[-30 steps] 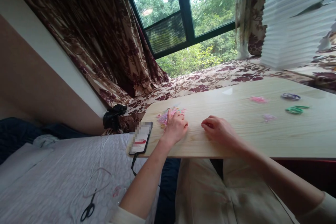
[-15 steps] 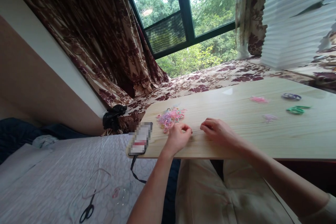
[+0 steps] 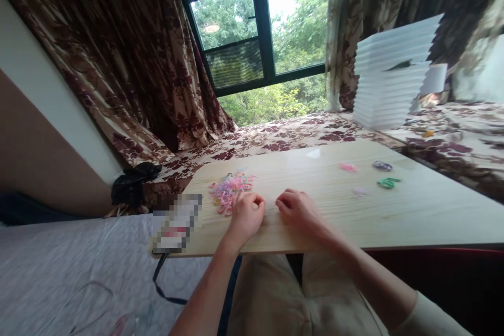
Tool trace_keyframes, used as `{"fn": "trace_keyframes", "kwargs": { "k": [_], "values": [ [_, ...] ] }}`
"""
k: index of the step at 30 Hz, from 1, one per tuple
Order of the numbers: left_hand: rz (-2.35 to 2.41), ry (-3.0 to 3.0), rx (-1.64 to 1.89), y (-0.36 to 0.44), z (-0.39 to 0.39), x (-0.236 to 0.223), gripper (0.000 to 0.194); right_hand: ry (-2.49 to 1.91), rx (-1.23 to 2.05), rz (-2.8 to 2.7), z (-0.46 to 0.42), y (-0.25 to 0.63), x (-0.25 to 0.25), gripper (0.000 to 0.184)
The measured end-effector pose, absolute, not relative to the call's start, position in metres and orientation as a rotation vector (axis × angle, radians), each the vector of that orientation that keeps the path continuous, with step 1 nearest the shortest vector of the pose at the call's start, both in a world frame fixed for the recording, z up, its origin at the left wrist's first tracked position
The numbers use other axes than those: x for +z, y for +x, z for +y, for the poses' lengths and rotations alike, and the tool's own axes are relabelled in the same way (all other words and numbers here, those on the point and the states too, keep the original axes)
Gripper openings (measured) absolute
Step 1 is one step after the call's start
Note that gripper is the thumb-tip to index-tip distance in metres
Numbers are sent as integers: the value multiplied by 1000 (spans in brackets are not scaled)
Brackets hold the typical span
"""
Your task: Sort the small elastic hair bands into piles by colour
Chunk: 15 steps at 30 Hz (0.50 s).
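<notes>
Perhaps for reach, pastel plastic-looking rings [image 3: 231, 188] heap left of my left hand [image 3: 246, 217] and right hand [image 3: 300, 210]; fingers curl, any pinch unclear.

phone screen [image 3: 179, 227]: pixelated | left hand [image 3: 245, 215], right hand [image 3: 300, 211]: any grip too small to tell | window [image 3: 263, 26]: top cut off

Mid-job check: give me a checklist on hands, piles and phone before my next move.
1. Left hand beside the mixed pile: ok.
2. Right hand apart from the left: ok, a gap shows.
3. Anything pinched in the fingers: cannot tell, too small.
4. Pink, lilac, purple and green groups separate: ok.
5. Mixed pile apart from the phone: ok.
6. Phone well in from the table's edge: not ok, it lies at the corner.
</notes>
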State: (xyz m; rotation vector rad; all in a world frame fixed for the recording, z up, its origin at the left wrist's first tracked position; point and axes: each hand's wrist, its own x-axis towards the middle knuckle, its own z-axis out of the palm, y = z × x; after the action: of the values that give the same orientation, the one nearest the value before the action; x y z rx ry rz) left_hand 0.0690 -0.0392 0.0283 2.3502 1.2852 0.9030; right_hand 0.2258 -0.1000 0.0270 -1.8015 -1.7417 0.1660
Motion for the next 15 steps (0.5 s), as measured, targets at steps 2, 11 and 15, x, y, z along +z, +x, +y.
{"fn": "trace_keyframes", "kwargs": {
  "k": [2, 11, 15],
  "values": [
    [1269, 2388, 938, 75, -39, 25, 15, -1866, 105, -1735, -104, 229, 29, 27],
    [1200, 2451, 949, 99, -46, 20, 18, -2039, -160, -1596, -151, 325, 55, 28],
    [1160, 2473, 934, 106, -51, 18, 18, -2241, -238, -1456, -174, 386, 63, 29]
  ]
}}
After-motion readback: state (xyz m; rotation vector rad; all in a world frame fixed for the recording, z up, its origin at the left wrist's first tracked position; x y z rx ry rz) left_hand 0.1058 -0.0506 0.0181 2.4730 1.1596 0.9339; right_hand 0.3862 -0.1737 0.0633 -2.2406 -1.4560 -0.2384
